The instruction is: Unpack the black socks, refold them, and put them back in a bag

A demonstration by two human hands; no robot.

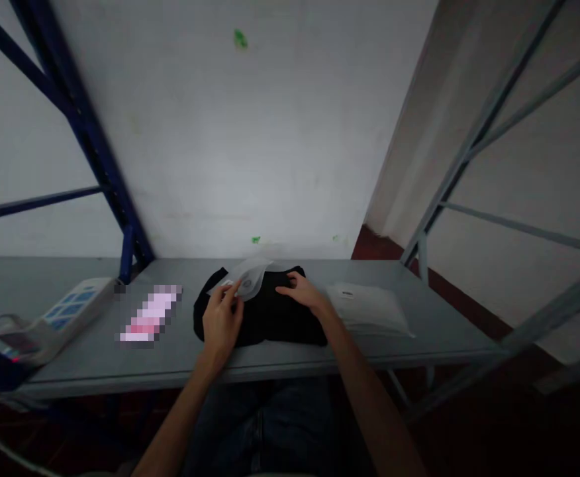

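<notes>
A folded black cloth item (280,321), perhaps a garment, lies on the grey shelf top in front of me. Over its back left part spreads a piece of translucent plastic (255,275), which looks like a bag with a small round mark. My left hand (222,321) rests at the cloth's left side, its outstretched fingers touching the plastic; I see no clear grip. On the back right of the black cloth is my right hand (304,291), thumb and fingers apart. Just right of the cloth lies a flat, pale plastic-wrapped packet (369,310) with a small dark label.
At left lie a white power strip (79,305), a dark blue device (6,358) with a red light, and a pixelated pink-white object (151,315). Blue (86,139) and grey (469,152) rack posts flank the shelf. Behind it stands a white wall (250,146).
</notes>
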